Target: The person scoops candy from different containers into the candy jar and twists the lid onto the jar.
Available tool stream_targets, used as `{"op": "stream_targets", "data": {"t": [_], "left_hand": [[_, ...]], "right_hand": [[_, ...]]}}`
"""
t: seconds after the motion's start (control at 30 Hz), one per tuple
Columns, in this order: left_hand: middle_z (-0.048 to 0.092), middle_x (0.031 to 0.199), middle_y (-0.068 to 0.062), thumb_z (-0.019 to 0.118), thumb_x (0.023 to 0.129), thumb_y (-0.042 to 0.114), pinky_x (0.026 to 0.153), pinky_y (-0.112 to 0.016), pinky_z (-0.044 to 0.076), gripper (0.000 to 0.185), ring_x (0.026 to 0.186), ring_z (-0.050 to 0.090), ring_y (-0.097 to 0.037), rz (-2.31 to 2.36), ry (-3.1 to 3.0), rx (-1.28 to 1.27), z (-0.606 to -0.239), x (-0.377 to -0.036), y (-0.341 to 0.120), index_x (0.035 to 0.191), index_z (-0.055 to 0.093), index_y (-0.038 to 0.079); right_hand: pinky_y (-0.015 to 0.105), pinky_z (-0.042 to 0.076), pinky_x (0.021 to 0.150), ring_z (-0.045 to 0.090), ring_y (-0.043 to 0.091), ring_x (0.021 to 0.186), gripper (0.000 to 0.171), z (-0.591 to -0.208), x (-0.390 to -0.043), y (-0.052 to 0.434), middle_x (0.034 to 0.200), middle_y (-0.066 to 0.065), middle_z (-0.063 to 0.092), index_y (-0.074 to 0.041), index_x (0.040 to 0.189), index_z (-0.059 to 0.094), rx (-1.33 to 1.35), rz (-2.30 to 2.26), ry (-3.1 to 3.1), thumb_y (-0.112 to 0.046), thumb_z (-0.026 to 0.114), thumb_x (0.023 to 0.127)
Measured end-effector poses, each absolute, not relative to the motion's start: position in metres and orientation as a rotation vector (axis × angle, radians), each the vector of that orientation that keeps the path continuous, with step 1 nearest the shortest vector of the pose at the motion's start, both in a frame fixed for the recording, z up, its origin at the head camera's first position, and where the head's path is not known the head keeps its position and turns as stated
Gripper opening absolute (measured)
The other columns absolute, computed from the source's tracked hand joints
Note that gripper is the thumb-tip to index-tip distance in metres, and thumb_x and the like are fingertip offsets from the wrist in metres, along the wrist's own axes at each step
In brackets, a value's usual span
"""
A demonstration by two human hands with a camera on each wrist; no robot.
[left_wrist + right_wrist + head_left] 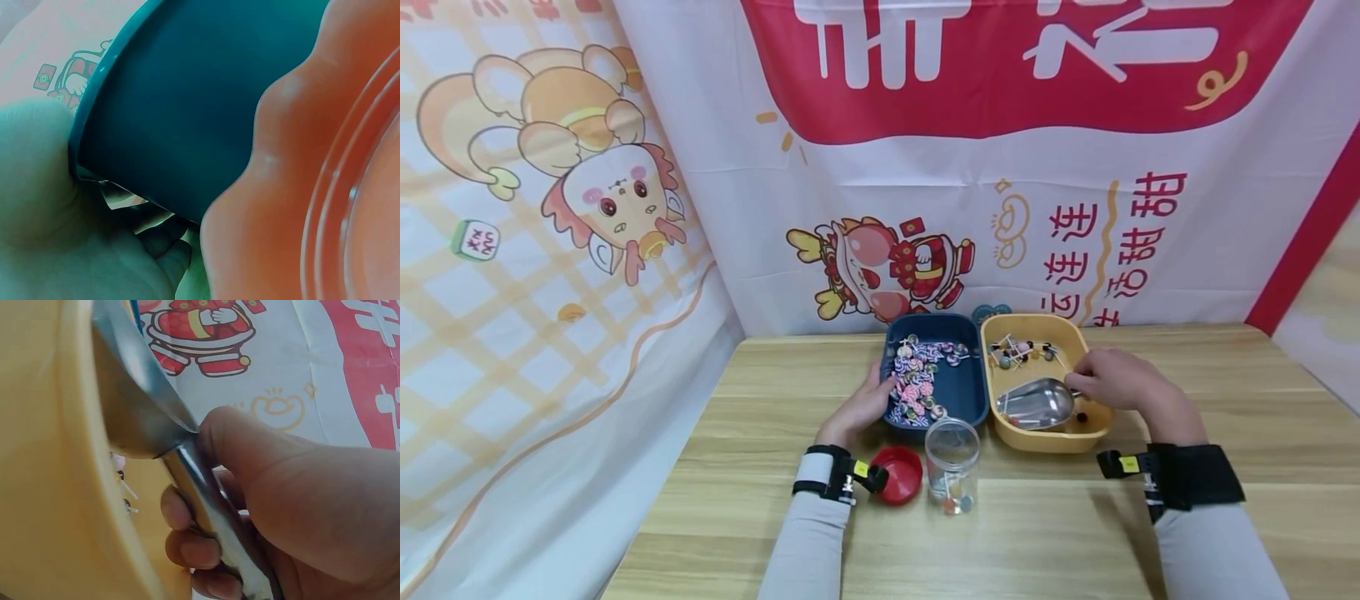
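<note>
Okay, nearest on the wooden table (1075, 542): clear jar (952, 457), few lollipops at its bottom, red lid (897, 476) just to its left. Beyond, right hand (1112, 383) grips the handle of a metal scoop (1039, 403), fingers wrapped tight; scoop bowl sits inside yellow bin (1048, 442), with loose lollipops toward that bin's far end. Beside it, blue bin (958, 392), lollipops mostly along its left side; left hand (862, 410) holds its left wall, fingers curled underneath. Behind, printed cloth (865, 192) hangs.
</note>
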State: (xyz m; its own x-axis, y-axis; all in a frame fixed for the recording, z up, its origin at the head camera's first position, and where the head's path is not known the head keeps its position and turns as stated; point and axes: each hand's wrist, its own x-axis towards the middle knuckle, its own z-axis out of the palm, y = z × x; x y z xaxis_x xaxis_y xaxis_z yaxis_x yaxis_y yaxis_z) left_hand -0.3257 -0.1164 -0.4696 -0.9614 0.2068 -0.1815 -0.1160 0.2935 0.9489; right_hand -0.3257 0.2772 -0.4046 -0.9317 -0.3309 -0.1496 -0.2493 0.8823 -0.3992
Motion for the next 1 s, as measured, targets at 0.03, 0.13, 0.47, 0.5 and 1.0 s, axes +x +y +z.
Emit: {"op": "stream_targets", "data": {"t": [0.03,0.13,0.47,0.5,1.0], "left_hand": [[0.019,0.169,-0.013,0.034,0.112,0.032,0.122,-0.065,0.009,0.059,0.156,0.012,-0.037,1.720,2.299,0.090,-0.469,-0.326,-0.116,0.165,0.011,0.018],[0.019,0.169,-0.014,0.034,0.112,0.032,0.122,-0.064,0.009,0.059,0.156,0.012,-0.037,1.719,2.305,0.098,-0.467,-0.327,-0.115,0.165,0.012,0.017],[0.020,0.169,-0.012,0.034,0.112,0.033,0.122,-0.066,0.009,0.059,0.156,0.013,-0.037,1.729,2.301,0.098,-0.465,-0.328,-0.114,0.165,0.013,0.019],[0.020,0.169,-0.012,0.034,0.112,0.033,0.121,-0.066,0.009,0.059,0.156,0.013,-0.037,1.731,2.299,0.096,-0.466,-0.328,-0.115,0.165,0.013,0.020],[0.020,0.168,-0.016,0.034,0.112,0.031,0.121,-0.066,0.009,0.058,0.155,0.013,-0.039,1.743,2.295,0.092,-0.469,-0.322,-0.115,0.164,0.013,0.016]], "right_hand": [[0.032,0.039,0.058,0.051,0.019,0.063,0.030,-0.404,-0.326,0.278,0.071,0.001,0.059,-0.011,0.086,0.076,-0.434,-0.554,2.841,-0.027,0.056,0.100],[0.031,0.037,0.056,0.050,0.019,0.059,0.031,-0.404,-0.327,0.279,0.066,0.001,0.055,-0.010,0.083,0.075,-0.414,-0.523,2.861,-0.028,0.055,0.100],[0.031,0.036,0.054,0.048,0.018,0.056,0.036,-0.404,-0.328,0.281,0.063,0.001,0.051,-0.010,0.075,0.069,-0.411,-0.525,2.882,-0.026,0.051,0.101],[0.031,0.036,0.054,0.048,0.018,0.055,0.036,-0.404,-0.328,0.281,0.062,0.001,0.051,-0.010,0.074,0.068,-0.413,-0.530,2.882,-0.026,0.051,0.101],[0.030,0.037,0.052,0.047,0.017,0.054,0.044,-0.408,-0.325,0.288,0.061,0.000,0.049,-0.011,0.069,0.058,-0.421,-0.725,2.851,-0.030,0.048,0.106]]}}
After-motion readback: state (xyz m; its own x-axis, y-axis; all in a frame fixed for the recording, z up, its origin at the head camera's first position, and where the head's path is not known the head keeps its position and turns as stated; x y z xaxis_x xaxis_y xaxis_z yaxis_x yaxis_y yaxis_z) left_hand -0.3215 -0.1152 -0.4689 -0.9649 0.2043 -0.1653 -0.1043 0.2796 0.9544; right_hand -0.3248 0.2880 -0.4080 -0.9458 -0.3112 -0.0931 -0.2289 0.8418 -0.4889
